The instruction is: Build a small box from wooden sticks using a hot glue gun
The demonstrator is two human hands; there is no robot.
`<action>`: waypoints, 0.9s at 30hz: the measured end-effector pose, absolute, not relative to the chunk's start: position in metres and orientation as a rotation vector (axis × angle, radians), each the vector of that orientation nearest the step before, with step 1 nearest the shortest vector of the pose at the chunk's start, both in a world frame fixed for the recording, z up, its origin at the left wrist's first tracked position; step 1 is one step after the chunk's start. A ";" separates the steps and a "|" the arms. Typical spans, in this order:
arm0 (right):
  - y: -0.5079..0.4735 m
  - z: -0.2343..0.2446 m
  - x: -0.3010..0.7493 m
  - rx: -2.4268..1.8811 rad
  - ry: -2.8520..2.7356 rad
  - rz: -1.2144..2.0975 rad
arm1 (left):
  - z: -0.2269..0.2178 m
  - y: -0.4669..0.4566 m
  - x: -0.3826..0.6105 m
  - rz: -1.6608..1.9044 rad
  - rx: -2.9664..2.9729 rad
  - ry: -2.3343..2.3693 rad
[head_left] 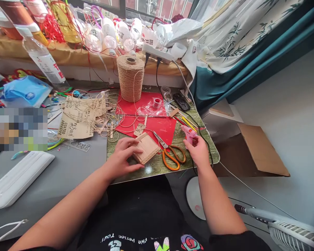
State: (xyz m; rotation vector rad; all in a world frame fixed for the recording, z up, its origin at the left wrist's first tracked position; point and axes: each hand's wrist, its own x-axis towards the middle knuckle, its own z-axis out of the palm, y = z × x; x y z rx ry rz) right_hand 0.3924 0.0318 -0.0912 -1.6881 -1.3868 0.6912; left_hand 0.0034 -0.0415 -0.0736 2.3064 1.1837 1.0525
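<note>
My left hand (124, 155) holds a small, flat wooden square (148, 148) with layered edges, perhaps made of craft sticks. Its fingers lie over the left part and the thumb is at the near edge. My right hand (199, 150) is closed around a pink hot glue gun (189, 133), whose nozzle points up and left. Between both hands lie scissors (172, 153) with orange handles, blades slightly apart. Behind the wooden square are a small paper tag (139, 129) and a red sheet (161, 127).
A large twine spool (131, 78) stands at the back. Sandpaper sheets (77, 120) and tangled twine lie to the left, near a white flat device (21, 177). A power strip (157, 53) rests on the sill; its black cables cross the table. A fan (290, 226) is at lower right.
</note>
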 end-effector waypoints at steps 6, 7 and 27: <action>0.051 -0.078 0.389 -1.743 -1.362 0.834 | -0.067 -0.038 -0.002 0.970 2.367 1.039; 0.046 -0.076 0.388 -1.701 -1.321 0.849 | -0.068 -0.038 -0.003 0.960 2.366 1.024; -0.103 -0.057 0.293 -0.965 -1.910 1.112 | -0.070 -0.037 -0.003 0.991 2.280 1.014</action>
